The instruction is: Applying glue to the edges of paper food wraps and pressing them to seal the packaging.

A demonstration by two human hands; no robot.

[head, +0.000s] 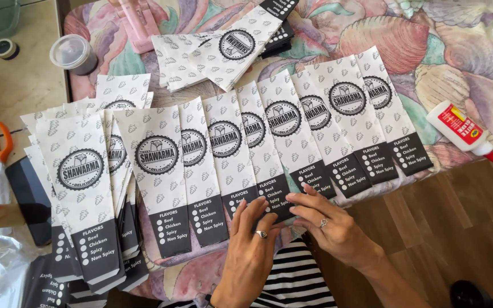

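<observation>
Fingers (256, 210) of both my left hand (250, 242) and right hand (329, 225) lie flat, gripping nothing, pressing the dark bottom end of one printed paper sleeve (265, 151) mid-row, seemingly to keep the overlapped sleeves aligned on the floral tablecloth (457, 51).

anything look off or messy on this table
Mostly tidy: the row of paper sleeves overlaps evenly under the left hand and right hand. The pile at left is fanned unevenly, and the glue bottle lies tipped on its side.
</observation>
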